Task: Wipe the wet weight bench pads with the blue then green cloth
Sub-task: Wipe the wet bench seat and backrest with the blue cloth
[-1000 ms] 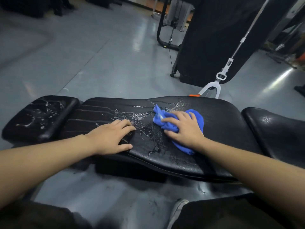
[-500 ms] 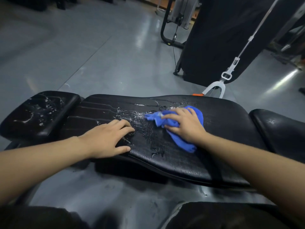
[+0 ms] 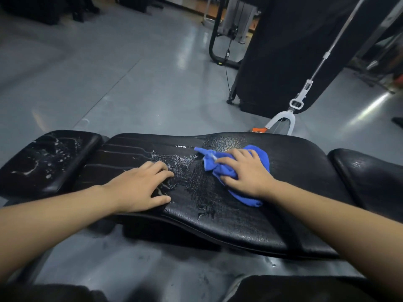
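The long middle pad (image 3: 250, 214) of the weight bench is the biggest thing here, a black padded surface with a textured vinyl skin. It looks firm enough to lean on and likely slick where water lies. Beads and streaks of water sit across its middle, between the two hands. The smaller pad at the left end (image 3: 50, 158) carries scattered droplets and looks unwiped; the pad at the right end (image 3: 368, 177) shows a faint wet patch. A mop (image 3: 283, 120) stands on the floor just behind the bench.

The left hand (image 3: 139, 186) rests flat on the middle pad, fingers spread and holding nothing, probably bracing the body. The right hand (image 3: 244, 171) presses down on the blue cloth (image 3: 248, 197), fingers bent over the bunched fabric and gripping it against the pad.

The cloth is soft, light and limp, and will grow heavier as it soaks. It handles best bunched under the palm, as it is now, with flat pressure. The green cloth is not in view.
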The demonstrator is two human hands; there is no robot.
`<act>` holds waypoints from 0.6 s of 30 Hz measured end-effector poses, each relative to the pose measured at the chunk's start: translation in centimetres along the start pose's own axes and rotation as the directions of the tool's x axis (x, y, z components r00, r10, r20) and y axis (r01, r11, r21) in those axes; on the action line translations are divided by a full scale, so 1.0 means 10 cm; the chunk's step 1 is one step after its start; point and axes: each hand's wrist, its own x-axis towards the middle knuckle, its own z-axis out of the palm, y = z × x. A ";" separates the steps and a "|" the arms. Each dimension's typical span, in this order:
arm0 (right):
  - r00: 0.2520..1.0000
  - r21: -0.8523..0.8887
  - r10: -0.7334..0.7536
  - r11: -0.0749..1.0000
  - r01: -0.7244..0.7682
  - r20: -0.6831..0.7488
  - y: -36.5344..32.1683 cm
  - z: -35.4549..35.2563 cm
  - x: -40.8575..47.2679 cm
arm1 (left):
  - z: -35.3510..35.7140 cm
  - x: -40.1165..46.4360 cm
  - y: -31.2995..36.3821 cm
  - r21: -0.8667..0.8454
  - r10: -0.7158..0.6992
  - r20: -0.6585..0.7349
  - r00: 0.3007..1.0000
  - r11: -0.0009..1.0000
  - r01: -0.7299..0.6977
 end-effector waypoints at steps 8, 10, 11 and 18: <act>0.993 -0.222 -0.110 0.968 0.118 0.048 0.39 -0.05 0.43 | 0.06 0.02 -0.01 -0.024 -0.008 -0.024 1.000 1.000 0.008; 0.995 -0.227 0.097 0.969 -0.100 -0.022 0.44 0.02 0.63 | 0.05 0.05 -0.02 -0.028 -0.015 -0.026 1.000 1.000 0.014; 0.977 -0.209 0.201 0.955 -0.211 -0.068 0.45 0.06 0.72 | 0.04 0.07 -0.02 -0.033 -0.018 -0.027 0.999 0.999 0.017; 0.900 -0.121 0.411 0.896 -0.428 -0.141 0.39 0.12 0.86 | 0.03 0.12 -0.06 -0.062 -0.018 -0.032 0.999 0.998 0.016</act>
